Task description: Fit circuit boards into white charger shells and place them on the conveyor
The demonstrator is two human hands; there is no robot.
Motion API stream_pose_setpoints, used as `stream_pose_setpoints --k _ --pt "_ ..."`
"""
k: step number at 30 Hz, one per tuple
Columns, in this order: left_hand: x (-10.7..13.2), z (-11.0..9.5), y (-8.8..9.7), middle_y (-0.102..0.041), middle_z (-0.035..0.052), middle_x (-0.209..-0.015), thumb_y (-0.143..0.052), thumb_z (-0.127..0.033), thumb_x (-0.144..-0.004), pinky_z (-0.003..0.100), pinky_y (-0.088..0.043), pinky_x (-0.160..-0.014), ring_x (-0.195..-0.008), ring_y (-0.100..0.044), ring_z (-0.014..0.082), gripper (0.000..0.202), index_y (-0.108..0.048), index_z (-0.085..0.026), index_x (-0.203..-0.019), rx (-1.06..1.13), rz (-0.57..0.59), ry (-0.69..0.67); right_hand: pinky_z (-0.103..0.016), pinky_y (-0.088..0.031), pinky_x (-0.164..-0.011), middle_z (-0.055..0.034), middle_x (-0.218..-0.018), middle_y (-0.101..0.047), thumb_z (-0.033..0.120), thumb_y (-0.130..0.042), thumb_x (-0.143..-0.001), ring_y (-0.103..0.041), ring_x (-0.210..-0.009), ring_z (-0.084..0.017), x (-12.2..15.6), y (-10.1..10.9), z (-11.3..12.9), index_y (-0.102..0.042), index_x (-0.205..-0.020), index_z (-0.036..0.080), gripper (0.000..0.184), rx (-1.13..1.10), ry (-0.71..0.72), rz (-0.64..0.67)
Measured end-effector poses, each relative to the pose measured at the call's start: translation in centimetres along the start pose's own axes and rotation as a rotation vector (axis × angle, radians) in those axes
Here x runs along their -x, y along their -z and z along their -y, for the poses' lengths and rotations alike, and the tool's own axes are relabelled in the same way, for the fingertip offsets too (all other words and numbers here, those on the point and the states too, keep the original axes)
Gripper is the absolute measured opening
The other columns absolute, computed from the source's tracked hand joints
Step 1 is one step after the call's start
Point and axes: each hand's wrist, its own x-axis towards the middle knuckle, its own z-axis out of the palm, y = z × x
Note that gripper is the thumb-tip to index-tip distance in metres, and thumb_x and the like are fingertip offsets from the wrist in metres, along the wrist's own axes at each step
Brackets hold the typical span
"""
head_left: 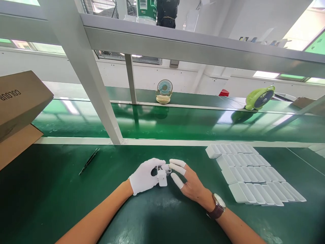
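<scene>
My left hand (144,177), in a white glove, is curled round a small white plastic part (163,174) and holds it just above the green mat. My right hand (188,181) wears white finger cots and a wristwatch. Its thumb and fingertips pinch the right side of the same part. To the right lie several rows of white plastic cases (251,176), laid side by side on the mat.
Black tweezers (88,161) lie on the mat at the left. A cardboard box (17,105) juts in at the far left. A green conveyor belt (177,122) runs behind, with a small beige fan (164,91) and a lime-green fan (259,98) beyond it. A white frame post (101,101) slants across.
</scene>
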Motion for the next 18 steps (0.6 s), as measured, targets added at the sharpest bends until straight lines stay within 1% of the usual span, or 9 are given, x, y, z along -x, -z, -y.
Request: stream_pose_setpoints --k 1,3,5,6,7,10,13,15,18 --pt "0.0 0.0 0.1 -0.071 0.002 -0.117 -0.068 -0.023 -0.084 0.038 -0.056 -0.096 -0.103 -0.068 0.0196 0.045 -0.062 -0.028 -0.128 0.031 -0.005 0.018 -0.044 -0.054 -0.109 -0.0105 -0.143 -0.058 0.018 -0.054 -0.102 -0.06 -0.13 -0.024 0.1 -0.2 -0.1 -0.054 -0.145 0.029 0.045 0.019 0.012 0.032" --pt "-0.1 -0.3 0.3 -0.071 0.0021 -0.117 -0.067 -0.027 -0.087 0.039 -0.055 -0.098 -0.106 -0.068 0.0203 0.03 -0.066 -0.027 -0.117 0.061 -0.013 0.043 -0.044 -0.055 -0.109 -0.0117 -0.149 -0.054 0.018 -0.055 -0.101 -0.058 -0.133 -0.025 0.2 -0.5 -0.4 -0.052 -0.149 0.03 0.049 0.054 0.044 0.088" --pt "-0.2 -0.6 0.6 -0.071 0.0022 -0.117 -0.063 -0.029 -0.09 0.039 -0.054 -0.101 -0.113 -0.067 0.0214 0.015 -0.067 -0.025 -0.104 0.07 -0.023 0.062 -0.044 -0.056 -0.108 -0.0128 -0.149 -0.053 0.018 -0.056 -0.101 -0.058 -0.132 -0.026 0.3 -0.7 -0.8 -0.05 -0.151 0.03 0.052 0.081 0.084 0.102" --pt "-0.3 -0.8 0.7 -0.072 0.0023 -0.116 -0.062 -0.03 -0.092 0.039 -0.053 -0.101 -0.115 -0.066 0.0219 0.012 -0.067 -0.024 -0.1 0.074 -0.03 0.077 -0.044 -0.056 -0.107 -0.013 -0.148 -0.052 0.017 -0.057 -0.101 -0.058 -0.132 -0.026 0.4 -0.8 -1.0 -0.049 -0.151 0.031 0.052 0.091 0.1 0.105" --pt "-0.4 -0.9 0.8 -0.072 0.0024 -0.116 -0.061 -0.032 -0.093 0.039 -0.053 -0.101 -0.116 -0.066 0.0223 0.013 -0.068 -0.024 -0.1 0.079 -0.032 0.096 -0.044 -0.056 -0.107 -0.0132 -0.148 -0.052 0.017 -0.057 -0.101 -0.058 -0.131 -0.026 0.4 -0.9 -1.1 -0.048 -0.152 0.031 0.053 0.096 0.11 0.108" --pt "-0.5 -1.3 1.0 -0.073 0.0031 -0.119 -0.063 -0.038 -0.092 0.039 -0.055 -0.099 -0.114 -0.068 0.0231 0.024 -0.068 -0.024 -0.111 0.126 -0.012 0.186 -0.044 -0.057 -0.106 -0.0131 -0.146 -0.051 0.016 -0.056 -0.102 -0.058 -0.129 -0.025 0.5 -0.8 -1.3 -0.048 -0.152 0.033 0.053 0.091 0.104 0.127" --pt "-0.8 -1.7 1.1 -0.071 0.0042 -0.126 -0.063 -0.037 -0.092 0.038 -0.053 -0.103 -0.115 -0.068 0.0224 0.027 -0.068 -0.023 -0.114 0.228 0.04 0.26 -0.044 -0.056 -0.107 -0.0131 -0.145 -0.051 0.016 -0.055 -0.103 -0.056 -0.131 -0.025 0.2 -0.7 -1.2 -0.049 -0.15 0.033 0.051 0.061 0.083 0.143" --pt "-1.0 -1.8 1.2 -0.07 0.0052 -0.127 -0.063 -0.035 -0.092 0.037 -0.052 -0.104 -0.113 -0.068 0.021 0.034 -0.064 -0.021 -0.123 0.309 0.062 0.283 -0.043 -0.056 -0.106 -0.0131 -0.144 -0.051 0.015 -0.055 -0.103 -0.056 -0.131 -0.025 -0.1 -0.7 -1.0 -0.052 -0.148 0.032 0.048 0.045 0.073 0.142" --pt "-1.2 -1.6 1.3 -0.069 0.0061 -0.124 -0.066 -0.033 -0.09 0.039 -0.053 -0.103 -0.108 -0.068 0.0199 0.055 -0.051 -0.02 -0.141 0.391 0.076 0.305 -0.042 -0.058 -0.102 -0.0114 -0.138 -0.055 0.015 -0.056 -0.102 -0.06 -0.125 -0.024 -0.3 -1.0 -0.6 -0.057 -0.14 0.032 0.042 -0.016 0.075 0.09"
